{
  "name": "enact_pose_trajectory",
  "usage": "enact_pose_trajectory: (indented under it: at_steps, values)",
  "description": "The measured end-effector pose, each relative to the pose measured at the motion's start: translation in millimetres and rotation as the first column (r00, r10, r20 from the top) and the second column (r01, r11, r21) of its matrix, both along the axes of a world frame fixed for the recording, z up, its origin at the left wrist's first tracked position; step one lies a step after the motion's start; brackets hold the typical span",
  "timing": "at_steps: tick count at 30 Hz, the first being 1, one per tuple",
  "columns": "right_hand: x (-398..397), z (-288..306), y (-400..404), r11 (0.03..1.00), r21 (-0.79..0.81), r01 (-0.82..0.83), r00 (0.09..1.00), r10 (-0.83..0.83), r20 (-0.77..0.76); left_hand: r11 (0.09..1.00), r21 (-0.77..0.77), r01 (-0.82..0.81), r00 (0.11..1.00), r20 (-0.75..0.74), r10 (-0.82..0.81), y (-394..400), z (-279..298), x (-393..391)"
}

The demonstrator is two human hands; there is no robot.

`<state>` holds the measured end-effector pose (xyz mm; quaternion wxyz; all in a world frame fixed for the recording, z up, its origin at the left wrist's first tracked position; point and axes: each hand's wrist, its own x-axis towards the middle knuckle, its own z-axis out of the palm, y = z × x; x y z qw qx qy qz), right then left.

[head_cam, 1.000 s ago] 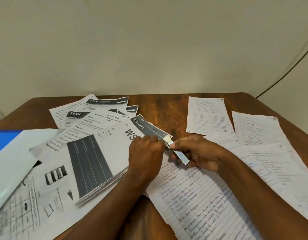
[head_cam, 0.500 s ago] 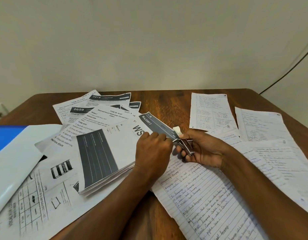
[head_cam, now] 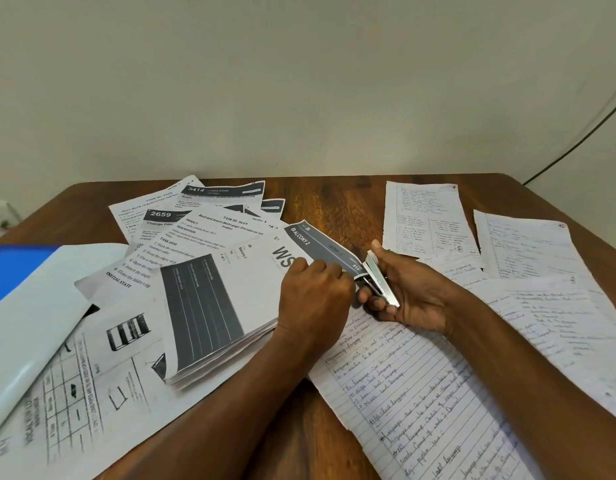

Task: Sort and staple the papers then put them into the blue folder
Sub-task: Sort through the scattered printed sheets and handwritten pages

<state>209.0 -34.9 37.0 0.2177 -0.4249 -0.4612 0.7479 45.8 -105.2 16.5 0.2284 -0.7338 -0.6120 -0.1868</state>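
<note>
Left hand: the left hand (head_cam: 315,292) lies with curled fingers on the top right corner of the stack of printed pages (head_cam: 230,306), pinning that corner down.
Right hand: the right hand (head_cam: 408,289) is wrapped around the stapler (head_cam: 381,278), thumb on top and fingers underneath.
Stapler: small and silver, its mouth set over the dark corner strip of the top page, just beside the left hand's knuckles. Whether it is fully pressed shut cannot be told.
Stack of printed pages: a thick pile at the middle of the desk (head_cam: 334,202), lying at an angle; the top page shows a dark panel, the letters "WS" and a strip reading "BALCONY 2".
Loose printed sheets: more printed sheets (head_cam: 195,216) fan out behind and under the stack, and one large sheet with a table (head_cam: 67,393) lies at the near left.
Handwritten sheets: lined handwritten sheets (head_cam: 420,393) are spread under the right forearm, with others (head_cam: 420,216) at the far right of the desk.
Blue folder: the blue folder (head_cam: 12,271) lies at the left edge of the desk, mostly covered by a glossy white sheet (head_cam: 32,306), well apart from both hands.
Background: a plain wall (head_cam: 299,81) with a dark cable (head_cam: 576,140) running down at the right.
</note>
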Motion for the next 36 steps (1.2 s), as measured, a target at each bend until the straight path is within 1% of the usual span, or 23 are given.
enact_pose_trajectory:
  at_steps: [2, 6, 11, 16, 21, 31, 36]
  values:
    - [0.1, 1.5, -1.2, 0.999, 0.029, 0.017, 0.999, -0.019, 0.037, 1.000, -0.004, -0.010, 1.000, -0.012, 0.009, -0.2, 0.2, 0.6]
    - [-0.5, 9.0, -6.4, 0.989, 0.136, 0.063, 0.986, -0.083, 0.144, 0.999, -0.034, -0.029, 0.999, -0.043, 0.028, -0.8, -1.6, 2.3]
    - [0.2, 12.9, -8.1, 0.990, 0.122, 0.069, 0.983, -0.088, 0.160, 0.999, -0.044, -0.032, 0.998, -0.059, 0.030, -1.1, -1.0, 3.7]
    - [3.1, 15.7, -11.4, 0.987, 0.135, 0.085, 0.981, -0.107, 0.160, 0.998, -0.048, -0.037, 0.997, -0.069, 0.033, -0.7, -2.3, 3.8]
    - [-1.9, 15.6, -15.4, 0.989, 0.129, 0.070, 0.987, -0.088, 0.136, 1.000, -0.016, -0.006, 0.998, -0.056, 0.005, -0.8, -2.5, 5.6]
    - [-10.2, 9.0, -17.8, 0.989, 0.034, 0.146, 0.985, -0.149, 0.083, 1.000, 0.013, 0.006, 0.998, -0.058, -0.005, -0.1, -6.0, 5.7]
    - [-13.6, 5.6, -17.5, 0.983, 0.016, 0.182, 0.980, -0.183, 0.081, 1.000, 0.030, 0.009, 0.999, -0.054, -0.007, 0.0, -7.1, 6.5]
